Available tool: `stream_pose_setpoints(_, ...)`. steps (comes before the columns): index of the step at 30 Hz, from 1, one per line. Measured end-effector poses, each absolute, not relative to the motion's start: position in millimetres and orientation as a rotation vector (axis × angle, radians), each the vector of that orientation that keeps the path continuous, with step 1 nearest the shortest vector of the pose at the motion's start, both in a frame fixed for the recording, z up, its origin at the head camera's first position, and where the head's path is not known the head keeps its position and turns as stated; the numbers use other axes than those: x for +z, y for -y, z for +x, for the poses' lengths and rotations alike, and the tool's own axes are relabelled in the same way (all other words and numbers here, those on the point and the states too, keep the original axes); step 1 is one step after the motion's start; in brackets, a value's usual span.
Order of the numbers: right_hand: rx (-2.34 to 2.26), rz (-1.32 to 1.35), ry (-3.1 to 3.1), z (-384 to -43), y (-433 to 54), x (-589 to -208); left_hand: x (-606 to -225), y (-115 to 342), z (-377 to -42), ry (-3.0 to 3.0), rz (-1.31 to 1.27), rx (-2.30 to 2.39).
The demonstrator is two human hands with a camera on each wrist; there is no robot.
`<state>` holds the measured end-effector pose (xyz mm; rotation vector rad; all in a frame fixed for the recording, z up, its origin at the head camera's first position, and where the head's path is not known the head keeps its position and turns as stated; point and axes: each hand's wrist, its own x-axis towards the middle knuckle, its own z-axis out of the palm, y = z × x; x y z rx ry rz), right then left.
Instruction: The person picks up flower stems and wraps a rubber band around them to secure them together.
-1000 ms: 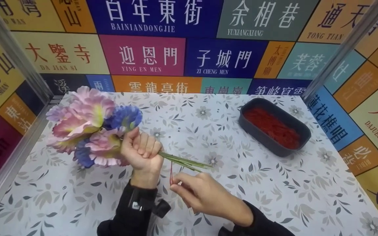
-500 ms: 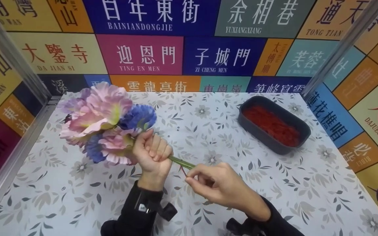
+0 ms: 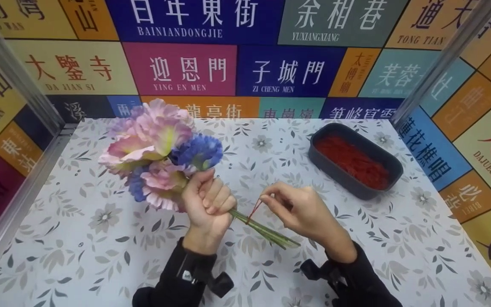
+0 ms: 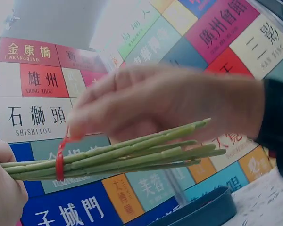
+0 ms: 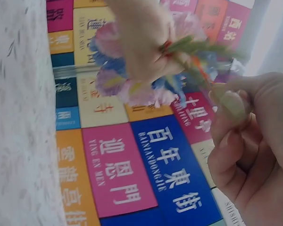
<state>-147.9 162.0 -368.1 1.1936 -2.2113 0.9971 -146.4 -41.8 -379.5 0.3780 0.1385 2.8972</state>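
My left hand (image 3: 209, 209) grips a bunch of artificial flowers (image 3: 156, 140) by the stems, just below the pink and blue blooms. Green stems (image 3: 267, 234) stick out past the fist toward the lower right. Around them loops a red rubber band (image 3: 252, 213), which my right hand (image 3: 305, 213) pinches between thumb and forefinger and stretches up from the stems. In the left wrist view the red rubber band (image 4: 60, 162) circles the whole bundle of stems (image 4: 127, 153), a short way from the left fist. The right wrist view shows the blooms (image 5: 137, 87) partly behind the left hand.
A dark grey oblong container (image 3: 356, 189) filled with red rubber bands (image 3: 352, 162) stands at the back right of the table. The table (image 3: 100, 264) has a white leaf-patterned cover. Panels with printed lettering (image 3: 181, 70) wall in the back and sides.
The right hand has moved up and right, drawing the rubber band from below the stems to above them. The left hand and bouquet have shifted right, with the stems tilting further down.
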Motion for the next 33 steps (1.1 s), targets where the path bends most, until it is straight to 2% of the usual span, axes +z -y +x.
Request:
stream_pose_setpoints(8, 0.725, 1.123, 2.181, -162.2, -151.1, -388.2, -379.6, 41.0, -143.7, -0.093, 0.379, 2.871)
stream_pose_setpoints(15, 0.712, 1.109, 2.219, -166.7, -142.3, -403.4, -378.5, 39.3, -142.2, -0.018, 0.399, 2.864)
stream_pose_setpoints(27, 0.776, 1.181, 2.411, -156.2, -122.7, -417.0, -374.7, 41.5, -139.7, 0.092, 0.372, 2.927)
stream_pose_setpoints(33, 0.883, 1.315, 2.394, -145.3, -111.1, -426.0, -375.7, 48.0, -142.9, 0.167, 0.381, 2.958)
